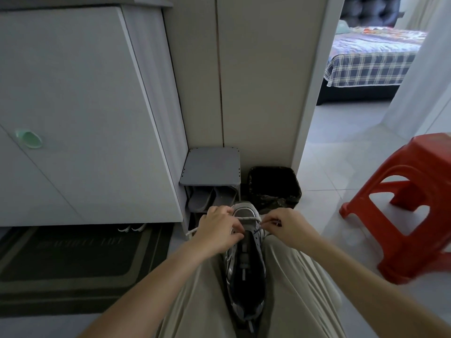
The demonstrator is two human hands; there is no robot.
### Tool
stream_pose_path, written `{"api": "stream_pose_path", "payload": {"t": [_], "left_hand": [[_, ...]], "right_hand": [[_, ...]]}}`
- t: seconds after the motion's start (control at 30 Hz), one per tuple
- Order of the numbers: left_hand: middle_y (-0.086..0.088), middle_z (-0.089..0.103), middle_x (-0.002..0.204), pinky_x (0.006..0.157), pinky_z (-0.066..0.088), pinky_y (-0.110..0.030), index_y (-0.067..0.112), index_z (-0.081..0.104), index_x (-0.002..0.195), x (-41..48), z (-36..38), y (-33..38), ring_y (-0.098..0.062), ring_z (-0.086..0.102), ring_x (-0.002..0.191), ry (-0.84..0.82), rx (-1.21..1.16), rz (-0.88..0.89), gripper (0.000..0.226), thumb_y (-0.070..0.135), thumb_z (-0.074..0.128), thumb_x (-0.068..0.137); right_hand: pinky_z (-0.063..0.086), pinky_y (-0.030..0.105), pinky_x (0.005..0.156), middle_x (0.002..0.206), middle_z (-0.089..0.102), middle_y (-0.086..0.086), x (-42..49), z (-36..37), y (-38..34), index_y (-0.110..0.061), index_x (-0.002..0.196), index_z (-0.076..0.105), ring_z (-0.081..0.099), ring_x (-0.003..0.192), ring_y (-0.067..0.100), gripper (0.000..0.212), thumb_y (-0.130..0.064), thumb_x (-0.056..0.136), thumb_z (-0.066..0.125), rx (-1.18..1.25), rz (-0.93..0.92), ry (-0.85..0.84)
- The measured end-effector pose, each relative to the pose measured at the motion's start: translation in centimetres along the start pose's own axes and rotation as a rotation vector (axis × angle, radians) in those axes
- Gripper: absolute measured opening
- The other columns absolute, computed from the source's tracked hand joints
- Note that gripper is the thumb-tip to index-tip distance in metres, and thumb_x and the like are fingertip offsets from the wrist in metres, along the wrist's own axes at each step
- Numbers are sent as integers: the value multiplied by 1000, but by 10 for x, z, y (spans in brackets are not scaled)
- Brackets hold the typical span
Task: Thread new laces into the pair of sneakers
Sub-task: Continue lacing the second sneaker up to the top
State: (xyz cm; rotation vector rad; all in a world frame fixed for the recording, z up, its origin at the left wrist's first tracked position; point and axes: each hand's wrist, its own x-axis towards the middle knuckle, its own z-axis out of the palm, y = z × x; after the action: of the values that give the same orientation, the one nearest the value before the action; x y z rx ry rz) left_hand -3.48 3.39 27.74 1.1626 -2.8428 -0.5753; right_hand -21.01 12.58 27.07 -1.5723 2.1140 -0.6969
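A grey and white sneaker (245,264) lies between my knees, toe pointing away from me. A white lace (247,219) runs across its front eyelets near the toe. My left hand (218,230) pinches the lace at the shoe's left side, and a loose end trails out to the left below the wrist. My right hand (284,226) pinches the other part of the lace at the shoe's right side. A second pair of white shoes (131,227) peeks from under the cabinet.
A white cabinet (80,113) stands at the left with a dark doormat (73,259) before it. A small grey shoe rack (211,172) holds slippers; a black bin (274,186) sits beside it. A red plastic stool (402,203) stands on the right.
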Motion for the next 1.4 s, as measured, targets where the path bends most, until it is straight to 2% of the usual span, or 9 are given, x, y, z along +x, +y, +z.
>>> {"api": "stream_pose_path", "payload": {"t": [0.13, 0.23, 0.33, 0.5, 0.67, 0.9, 1.13, 1.23, 1.4], "left_hand": [[7, 29, 148, 107, 21, -41, 36, 70, 100, -2, 8, 11, -18, 17, 136, 79, -38, -16, 18, 41, 58, 88], [6, 28, 150, 109, 20, -42, 33, 70, 96, -3, 17, 11, -19, 16, 138, 111, -96, -37, 15, 40, 62, 85], [7, 27, 150, 113, 18, -43, 33, 69, 94, -4, 26, 13, -17, 15, 139, 141, -160, -65, 12, 37, 64, 83], [12, 28, 147, 109, 20, -41, 34, 66, 96, -2, 34, 18, -16, 15, 138, 190, -276, -129, 15, 35, 66, 81], [13, 28, 148, 109, 20, -40, 36, 67, 97, -3, 39, 17, -17, 16, 137, 207, -293, -165, 15, 38, 65, 82], [14, 17, 154, 111, 14, -41, 38, 71, 99, -9, 44, 29, -15, 9, 140, 260, -259, -174, 16, 38, 61, 86], [7, -1, 160, 114, 7, -48, 41, 71, 96, -11, 61, 38, -21, -1, 146, 378, -294, -262, 13, 41, 63, 86], [6, 0, 160, 114, 8, -46, 42, 71, 96, -9, 69, 42, -22, 1, 146, 386, -303, -289, 14, 44, 61, 87], [10, 11, 158, 112, 12, -44, 39, 71, 94, 3, 70, 47, -17, 10, 143, 309, -427, -374, 13, 43, 61, 86]], "right_hand": [[42, 11, 65, 82, 62, -14, 2, 4, 2, -29, 79, 67, 56, 76, -1, 7, -26, 85, 65, -9, 29, 31], [50, 23, 72, 84, 65, -11, 3, 6, 2, -26, 81, 69, 59, 80, 4, 6, -28, 85, 65, -14, 29, 49], [51, 26, 72, 86, 67, -9, 6, 6, 3, -27, 81, 70, 60, 79, 5, 7, -28, 84, 64, -15, 20, 35], [40, 12, 60, 79, 62, -14, 9, 6, 6, -23, 85, 71, 56, 71, 0, 10, -24, 85, 62, -42, -12, -8], [37, 13, 55, 70, 58, -15, 9, 5, 5, -28, 73, 65, 56, 66, 1, 15, -22, 86, 60, -65, -40, -26], [48, 24, 63, 75, 60, -10, 10, 4, 6, -21, 76, 70, 56, 69, 4, 14, -22, 84, 59, -103, -67, -40], [52, 33, 67, 75, 63, -11, 14, 15, 15, -31, 69, 67, 60, 75, 8, 11, -31, 80, 67, -36, 7, 17], [49, 29, 67, 76, 62, -13, 15, 16, 16, -32, 72, 66, 59, 78, 8, 11, -33, 82, 65, -68, 15, 1], [51, 35, 76, 76, 61, -14, 22, 13, 17, -34, 69, 60, 62, 83, 13, 15, -32, 84, 61, -138, 42, -58]]}}
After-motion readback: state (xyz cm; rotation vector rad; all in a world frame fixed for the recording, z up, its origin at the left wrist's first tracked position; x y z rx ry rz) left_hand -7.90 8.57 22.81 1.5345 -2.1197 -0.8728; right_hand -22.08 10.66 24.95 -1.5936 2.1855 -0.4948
